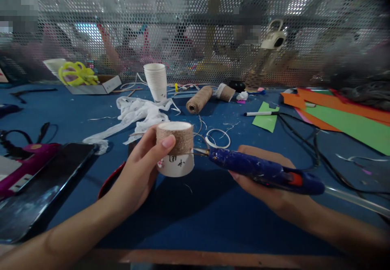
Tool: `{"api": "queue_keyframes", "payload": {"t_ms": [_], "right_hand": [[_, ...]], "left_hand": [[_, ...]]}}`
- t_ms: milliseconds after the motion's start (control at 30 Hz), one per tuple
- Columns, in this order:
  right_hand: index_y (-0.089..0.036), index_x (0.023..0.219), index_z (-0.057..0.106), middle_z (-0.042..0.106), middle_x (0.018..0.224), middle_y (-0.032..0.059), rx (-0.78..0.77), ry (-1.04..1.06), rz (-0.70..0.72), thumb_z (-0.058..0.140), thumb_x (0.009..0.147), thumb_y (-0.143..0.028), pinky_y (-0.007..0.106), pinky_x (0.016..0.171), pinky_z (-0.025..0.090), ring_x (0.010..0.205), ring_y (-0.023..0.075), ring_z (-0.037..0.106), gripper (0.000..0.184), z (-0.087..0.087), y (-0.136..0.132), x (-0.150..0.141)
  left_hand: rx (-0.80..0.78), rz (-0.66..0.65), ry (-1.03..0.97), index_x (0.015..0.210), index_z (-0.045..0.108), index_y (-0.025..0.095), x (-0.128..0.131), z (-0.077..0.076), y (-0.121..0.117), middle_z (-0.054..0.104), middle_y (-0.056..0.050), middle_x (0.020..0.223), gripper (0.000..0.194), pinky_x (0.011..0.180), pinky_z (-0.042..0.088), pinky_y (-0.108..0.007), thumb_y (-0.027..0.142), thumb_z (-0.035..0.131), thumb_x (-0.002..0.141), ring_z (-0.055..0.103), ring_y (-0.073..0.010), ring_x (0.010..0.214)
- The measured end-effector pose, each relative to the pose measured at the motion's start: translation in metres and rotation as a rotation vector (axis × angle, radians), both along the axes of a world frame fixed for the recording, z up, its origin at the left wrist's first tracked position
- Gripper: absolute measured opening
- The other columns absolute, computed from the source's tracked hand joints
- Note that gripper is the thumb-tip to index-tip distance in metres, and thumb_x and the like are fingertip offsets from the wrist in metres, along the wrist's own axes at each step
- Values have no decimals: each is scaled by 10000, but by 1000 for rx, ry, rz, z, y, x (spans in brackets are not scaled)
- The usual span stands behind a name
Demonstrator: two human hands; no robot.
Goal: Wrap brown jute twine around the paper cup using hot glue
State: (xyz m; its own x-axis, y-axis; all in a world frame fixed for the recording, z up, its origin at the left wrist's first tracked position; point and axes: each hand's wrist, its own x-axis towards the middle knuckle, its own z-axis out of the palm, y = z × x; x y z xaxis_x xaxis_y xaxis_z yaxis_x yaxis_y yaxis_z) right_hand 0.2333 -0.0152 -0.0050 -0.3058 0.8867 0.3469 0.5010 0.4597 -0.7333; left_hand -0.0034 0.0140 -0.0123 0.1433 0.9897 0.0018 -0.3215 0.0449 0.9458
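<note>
My left hand (140, 164) grips a white paper cup (178, 166), tilted on its side of the table and partly wound with brown twine (183, 140). Its thumb presses on the twine, and dark printed characters show on the bare band below. In my right hand (262, 188) is a blue hot glue gun (250, 163) with a clear glue stick (350, 197) in its back end. The metal nozzle (201, 151) meets the cup's right side near the lower edge of the twine. A loose strand of twine runs behind the cup toward a twine roll (199, 100).
Stacked paper cups (155, 81), crumpled white ribbon (137, 113) and a white ring (217, 138) lie beyond my hands. A phone (51, 184) is at left; coloured paper (350, 123), a marker (261, 114) and a black cable (304, 144) are at right. A mesh panel (195, 30) stands behind.
</note>
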Motion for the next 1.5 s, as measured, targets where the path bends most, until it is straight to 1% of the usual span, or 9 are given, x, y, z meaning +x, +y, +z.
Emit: {"api": "queue_keyframes", "payload": {"t_ms": [233, 333, 500, 767, 967, 1133, 1267, 1400, 1500], "right_hand": [[-207, 691, 528, 527, 636, -45, -31, 16, 63, 591, 815, -100, 238, 505, 351, 553, 91, 484, 176, -5, -2, 0], [-204, 685, 520, 536, 652, -44, -41, 31, 74, 601, 793, -79, 230, 511, 355, 567, 86, 492, 185, -6, -3, 1], [-202, 666, 476, 517, 646, -50, -22, -21, 87, 608, 777, -58, 230, 516, 344, 567, 82, 466, 225, -4, -2, 2], [-201, 661, 455, 501, 641, -53, -7, -85, 72, 593, 769, -57, 229, 511, 337, 561, 78, 448, 227, -2, -4, 3], [-210, 634, 427, 473, 600, -55, 20, -89, 28, 562, 734, -60, 240, 485, 325, 519, 86, 428, 225, -1, -3, 1], [-211, 638, 424, 484, 607, -52, -11, -144, 41, 584, 739, -72, 242, 487, 320, 529, 91, 432, 235, 1, -3, 0], [-216, 626, 402, 471, 595, -49, -5, -158, 13, 574, 737, -75, 245, 483, 318, 518, 97, 424, 248, 2, -3, 0], [-219, 624, 393, 468, 586, -49, 17, -152, 3, 567, 729, -68, 244, 473, 309, 504, 97, 423, 254, 1, -3, 0], [-221, 633, 398, 472, 593, -48, 10, -166, 13, 578, 744, -70, 246, 476, 307, 513, 99, 427, 260, 1, -3, 0]], "left_hand": [[2, -19, 14, 1137, 682, 254, 1, 0, 1, 742, -44, 1063, 315, 791, 549, -299, 354, 719, 841, 690, -227, 936], [-8, -17, 20, 1105, 697, 263, 1, -2, 2, 735, -33, 1068, 309, 785, 544, -283, 370, 743, 819, 680, -230, 969], [-10, -2, 36, 1129, 688, 272, 0, -2, 0, 715, -26, 1105, 375, 791, 526, -255, 399, 774, 788, 649, -233, 1060], [31, -2, 27, 1091, 688, 266, 3, 0, 0, 712, -8, 1111, 313, 821, 513, -257, 375, 761, 808, 651, -206, 1047], [47, -14, 15, 1104, 685, 263, 3, -1, -1, 716, -23, 1120, 332, 825, 524, -278, 392, 757, 807, 658, -223, 1040], [51, -10, 42, 1123, 672, 262, 1, -1, -1, 712, -19, 1112, 291, 794, 498, -244, 343, 723, 849, 650, -195, 1014], [53, -22, 26, 1145, 659, 252, 2, 0, -1, 705, -30, 1156, 301, 856, 495, -274, 336, 710, 860, 646, -211, 1059], [29, -15, 33, 1153, 653, 247, 2, 1, -2, 705, -34, 1173, 324, 826, 496, -269, 341, 720, 850, 646, -215, 1058], [40, -6, 32, 1147, 653, 248, 2, 1, -2, 706, -30, 1173, 317, 841, 490, -267, 338, 722, 851, 645, -213, 1070]]}}
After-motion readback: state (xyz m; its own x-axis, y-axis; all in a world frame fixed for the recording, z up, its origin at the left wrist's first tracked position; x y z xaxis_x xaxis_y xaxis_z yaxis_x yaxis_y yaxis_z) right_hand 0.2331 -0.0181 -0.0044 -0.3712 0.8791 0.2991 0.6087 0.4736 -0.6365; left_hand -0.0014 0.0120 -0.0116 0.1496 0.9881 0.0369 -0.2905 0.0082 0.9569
